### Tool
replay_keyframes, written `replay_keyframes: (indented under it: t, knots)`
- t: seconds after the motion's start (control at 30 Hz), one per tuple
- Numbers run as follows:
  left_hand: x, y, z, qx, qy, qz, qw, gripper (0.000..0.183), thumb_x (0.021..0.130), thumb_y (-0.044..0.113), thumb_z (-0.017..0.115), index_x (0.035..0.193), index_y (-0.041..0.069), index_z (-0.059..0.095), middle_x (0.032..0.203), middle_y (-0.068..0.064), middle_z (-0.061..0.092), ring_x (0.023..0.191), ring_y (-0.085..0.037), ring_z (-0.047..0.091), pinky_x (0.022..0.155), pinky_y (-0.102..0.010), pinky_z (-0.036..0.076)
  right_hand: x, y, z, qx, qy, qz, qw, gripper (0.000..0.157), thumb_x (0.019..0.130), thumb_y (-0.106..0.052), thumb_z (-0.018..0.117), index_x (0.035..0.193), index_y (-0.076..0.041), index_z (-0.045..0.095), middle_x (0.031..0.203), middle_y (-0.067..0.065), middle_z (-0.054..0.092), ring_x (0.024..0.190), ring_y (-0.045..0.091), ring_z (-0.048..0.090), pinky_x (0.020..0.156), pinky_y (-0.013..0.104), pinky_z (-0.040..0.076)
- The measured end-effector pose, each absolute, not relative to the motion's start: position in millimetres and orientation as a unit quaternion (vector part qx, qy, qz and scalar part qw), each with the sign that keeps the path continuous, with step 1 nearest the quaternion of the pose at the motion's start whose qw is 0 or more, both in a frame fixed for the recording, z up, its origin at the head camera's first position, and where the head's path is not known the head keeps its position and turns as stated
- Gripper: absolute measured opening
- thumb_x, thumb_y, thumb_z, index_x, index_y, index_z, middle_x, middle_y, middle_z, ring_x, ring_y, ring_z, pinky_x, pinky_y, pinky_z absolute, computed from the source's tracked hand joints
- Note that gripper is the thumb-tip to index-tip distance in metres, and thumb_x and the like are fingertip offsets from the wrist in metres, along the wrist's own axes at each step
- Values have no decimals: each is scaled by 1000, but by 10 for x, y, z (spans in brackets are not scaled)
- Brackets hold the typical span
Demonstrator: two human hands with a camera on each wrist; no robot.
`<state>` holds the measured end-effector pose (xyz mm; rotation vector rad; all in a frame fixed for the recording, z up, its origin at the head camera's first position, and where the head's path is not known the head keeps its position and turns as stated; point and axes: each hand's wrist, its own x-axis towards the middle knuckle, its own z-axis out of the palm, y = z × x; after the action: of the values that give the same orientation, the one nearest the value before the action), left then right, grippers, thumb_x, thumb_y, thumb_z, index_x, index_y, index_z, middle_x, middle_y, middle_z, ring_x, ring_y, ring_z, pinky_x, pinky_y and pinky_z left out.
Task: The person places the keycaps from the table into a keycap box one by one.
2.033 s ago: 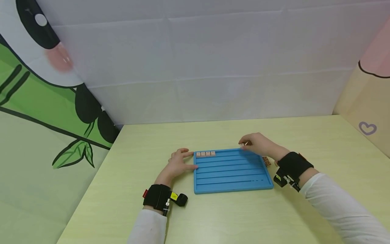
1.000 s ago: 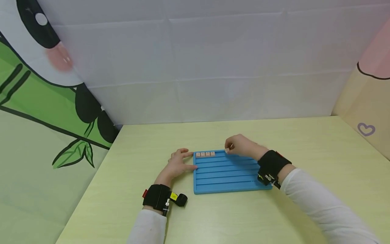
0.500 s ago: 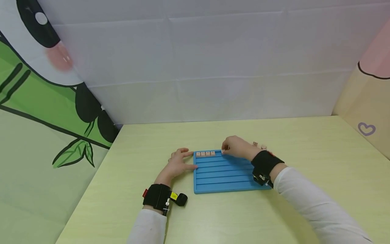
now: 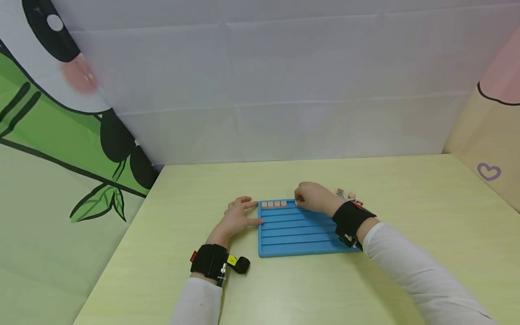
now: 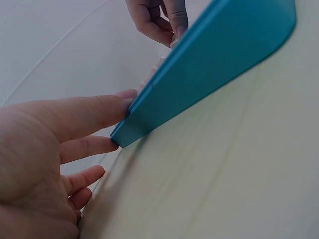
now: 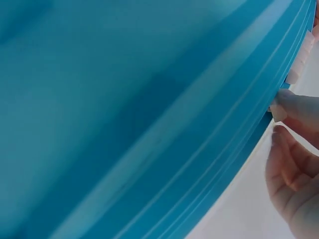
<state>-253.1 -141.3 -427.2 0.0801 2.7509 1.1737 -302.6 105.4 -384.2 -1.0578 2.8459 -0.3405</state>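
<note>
Right hand (image 4: pixel 314 197): shifted left along the far edge since two seconds ago, thumb and finger pinching a small tile.
Held tile (image 6: pixel 278 112): between those fingertips, at the far groove; whether it is seated, I cannot tell.
Blue tray (image 4: pixel 292 246): beneath the right fingers, spreading from them toward the person.
Four tiles (image 4: pixel 274 205): in the far groove, just left of the right fingertips.
Loose tiles (image 4: pixel 340 192): right of the right fingers, behind the wrist.
Left hand (image 4: pixel 235 219): gripping nothing, fingers extended, thumb on the left rim, index touching the corner.
Table (image 4: pixel 284 289): under both hands.
White backdrop (image 4: pixel 260 90): well beyond all fingers.
</note>
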Motion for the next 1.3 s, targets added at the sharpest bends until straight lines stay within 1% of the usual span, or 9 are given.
replay_keyframes:
  t: [0.3, 0.57, 0.8, 1.3]
  knots:
    - [-2536, -1406, -4272, 22, 917, 390, 78, 70, 75, 29, 76, 137, 8, 50, 149, -11, 31, 136, -36, 21, 103, -54, 24, -3044, 1063, -3863, -332, 933, -128, 57, 9, 87, -15, 65, 89, -6, 68, 82, 4, 62, 73, 17, 52, 71, 33, 46]
    - [-2539, -1407, -4283, 27, 918, 389, 77, 70, 76, 28, 76, 137, 7, 50, 149, -11, 31, 136, -36, 21, 102, -53, 24, -3051, 1055, -3900, -336, 932, -129, 51, 9, 87, -15, 65, 89, -6, 67, 86, 5, 62, 76, 17, 54, 73, 32, 48]
    - [-2543, -1406, -4284, 27, 918, 388, 76, 69, 76, 28, 76, 137, 7, 51, 148, -11, 31, 136, -36, 21, 102, -53, 25, -3063, 1050, -3905, -326, 932, -148, 60, 9, 88, -13, 62, 90, -6, 67, 81, 4, 62, 70, 16, 49, 68, 31, 45]
    - [-2532, -1410, -4262, 31, 917, 390, 78, 70, 76, 28, 76, 137, 7, 50, 149, -12, 31, 136, -37, 21, 103, -55, 23, -3041, 1003, -3899, -339, 924, -167, 61, 9, 89, -13, 62, 91, -5, 67, 77, 3, 58, 69, 16, 46, 66, 30, 42]
